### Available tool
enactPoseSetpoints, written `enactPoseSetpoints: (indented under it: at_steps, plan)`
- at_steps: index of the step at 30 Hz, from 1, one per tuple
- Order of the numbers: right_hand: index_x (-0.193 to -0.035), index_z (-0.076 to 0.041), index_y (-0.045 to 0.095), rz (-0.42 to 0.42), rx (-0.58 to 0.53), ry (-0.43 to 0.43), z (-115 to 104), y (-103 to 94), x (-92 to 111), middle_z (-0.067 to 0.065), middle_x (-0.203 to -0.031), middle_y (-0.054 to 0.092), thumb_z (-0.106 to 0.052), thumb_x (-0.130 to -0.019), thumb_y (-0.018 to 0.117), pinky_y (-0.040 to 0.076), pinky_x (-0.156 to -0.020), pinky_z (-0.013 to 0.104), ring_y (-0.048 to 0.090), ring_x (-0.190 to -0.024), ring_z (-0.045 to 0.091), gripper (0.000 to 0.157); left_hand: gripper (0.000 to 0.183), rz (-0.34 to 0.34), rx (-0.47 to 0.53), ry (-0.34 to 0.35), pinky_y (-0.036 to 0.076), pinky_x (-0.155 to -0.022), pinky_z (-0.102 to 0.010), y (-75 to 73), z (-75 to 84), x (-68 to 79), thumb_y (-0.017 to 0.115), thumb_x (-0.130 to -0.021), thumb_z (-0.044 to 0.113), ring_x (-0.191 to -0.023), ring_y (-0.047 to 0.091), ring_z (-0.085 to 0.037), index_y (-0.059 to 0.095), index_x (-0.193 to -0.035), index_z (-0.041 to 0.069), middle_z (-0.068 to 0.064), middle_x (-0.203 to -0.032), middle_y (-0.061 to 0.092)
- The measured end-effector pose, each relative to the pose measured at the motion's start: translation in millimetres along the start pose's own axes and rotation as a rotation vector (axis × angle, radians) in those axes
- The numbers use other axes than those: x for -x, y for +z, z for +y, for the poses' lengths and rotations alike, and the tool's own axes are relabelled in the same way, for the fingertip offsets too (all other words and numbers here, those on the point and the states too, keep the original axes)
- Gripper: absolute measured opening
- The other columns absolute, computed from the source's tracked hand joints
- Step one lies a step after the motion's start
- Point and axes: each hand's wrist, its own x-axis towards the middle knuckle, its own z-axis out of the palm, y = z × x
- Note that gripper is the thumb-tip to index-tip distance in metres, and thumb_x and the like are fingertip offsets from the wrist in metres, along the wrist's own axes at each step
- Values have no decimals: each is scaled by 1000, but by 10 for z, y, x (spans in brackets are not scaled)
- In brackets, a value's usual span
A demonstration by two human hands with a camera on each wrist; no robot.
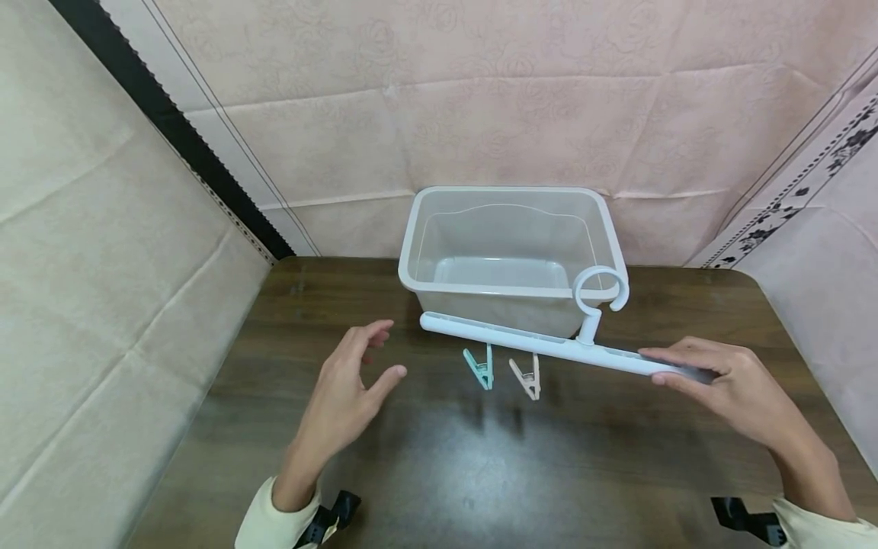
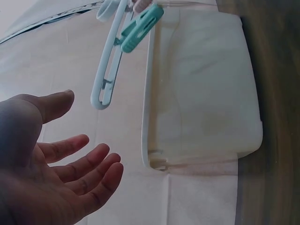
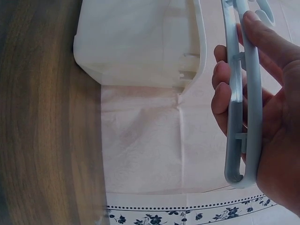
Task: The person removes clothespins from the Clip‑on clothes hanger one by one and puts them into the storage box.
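A pale blue clip hanger [image 1: 507,333] with a curved hook on top spans the middle of the head view, tilted down toward the right. My right hand [image 1: 727,389] grips its right end, thumb on one side and fingers on the other, as the right wrist view shows. From the bar hang a teal clothespin [image 1: 483,369] and a pale pink clothespin [image 1: 528,378]. Left of the bar's free end, my left hand [image 1: 350,396] is held with fingers spread and relaxed, holding nothing. In the left wrist view the teal clothespin [image 2: 142,29] dangles beyond its thumb.
Behind the hanger, a translucent white plastic bin [image 1: 511,236] stands at the back of the dark wooden table [image 1: 425,473]; the hook overlaps its front right corner in the head view. Pale patterned cloth [image 1: 521,130] rises at the back and on both sides.
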Motion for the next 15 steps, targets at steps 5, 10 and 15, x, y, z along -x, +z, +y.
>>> enactPoseSetpoints:
  at_steps: [5,10,15]
  plan:
    - [-113,-13,77,1,-3,-2,-2,-8,14,-9,-94,69,10,-72,84,41,-62,18,53,-71,4,48,57,-21,10,2,51,-85,-43,49,39,74,82,-85,10,-106,57,-21,56,-134,4,-7,-117,60]
    - [-114,-13,77,-1,-2,-3,-4,-12,9,-9,-93,69,9,-73,84,41,-62,18,52,-71,4,48,54,-47,17,4,52,-83,-39,97,70,121,82,-85,12,-105,58,-19,57,-133,6,-4,-115,61]
    - [-115,-15,77,-4,5,5,-14,-19,12,-9,-94,69,8,-73,84,41,-64,17,53,-72,4,48,53,-54,4,2,51,-78,-39,102,114,173,82,-86,15,-104,60,-20,58,-133,8,-2,-112,61]
